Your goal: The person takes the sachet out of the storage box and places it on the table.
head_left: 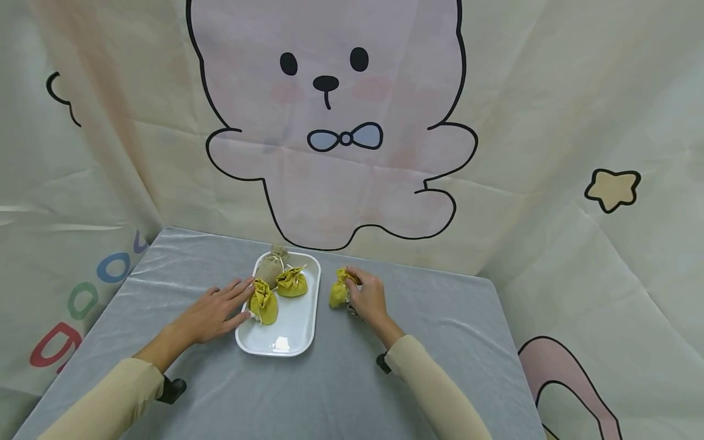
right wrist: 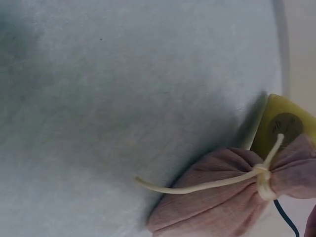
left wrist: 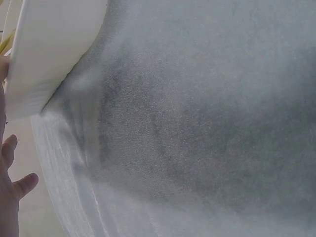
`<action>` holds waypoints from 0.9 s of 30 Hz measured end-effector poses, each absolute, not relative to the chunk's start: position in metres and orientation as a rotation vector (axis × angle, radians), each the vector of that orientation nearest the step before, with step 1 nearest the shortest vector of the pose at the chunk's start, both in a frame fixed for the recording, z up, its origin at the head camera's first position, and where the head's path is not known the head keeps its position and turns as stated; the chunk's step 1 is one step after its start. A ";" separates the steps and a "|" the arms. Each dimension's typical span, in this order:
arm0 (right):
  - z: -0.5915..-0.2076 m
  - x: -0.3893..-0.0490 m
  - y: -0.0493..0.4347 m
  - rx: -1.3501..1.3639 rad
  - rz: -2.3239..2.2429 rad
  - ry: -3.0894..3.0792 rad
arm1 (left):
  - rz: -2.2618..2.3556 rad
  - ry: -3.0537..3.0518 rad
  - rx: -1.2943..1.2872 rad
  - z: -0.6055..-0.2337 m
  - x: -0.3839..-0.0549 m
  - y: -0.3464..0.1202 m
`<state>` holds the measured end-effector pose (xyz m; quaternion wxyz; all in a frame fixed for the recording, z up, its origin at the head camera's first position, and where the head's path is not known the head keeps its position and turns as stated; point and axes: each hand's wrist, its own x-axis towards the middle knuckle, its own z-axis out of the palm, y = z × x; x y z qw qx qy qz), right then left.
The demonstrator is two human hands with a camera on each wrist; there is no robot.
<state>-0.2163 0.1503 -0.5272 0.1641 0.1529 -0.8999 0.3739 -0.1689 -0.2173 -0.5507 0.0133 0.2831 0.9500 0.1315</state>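
Observation:
A white tray holds two yellow-green drawstring pouches, one at the front left and one further back, plus a beige pouch at its far left corner. My left hand touches the tray's left side by the front pouch, fingers mostly straight. Right of the tray, my right hand grips a yellow-green pouch near its gathered neck. In the right wrist view a pinkish-brown pouch tied with cream cord lies against a yellow one; whether the fingers also hold it is hidden.
Grey cloth covers the table. Behind it hangs a pale curtain printed with a bear, and more printed cloth closes off both sides. Dark wrist mounts show at the sleeve cuffs.

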 end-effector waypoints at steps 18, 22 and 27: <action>-0.528 -0.218 0.154 0.374 1.001 -2.797 | 0.413 2.953 0.878 -0.551 -0.169 -0.218; -0.524 -0.218 0.151 0.361 0.960 -2.819 | 0.408 2.956 0.881 -0.552 -0.170 -0.218; -0.520 -0.220 0.143 0.464 0.911 -2.743 | 0.397 2.961 0.880 -0.552 -0.169 -0.219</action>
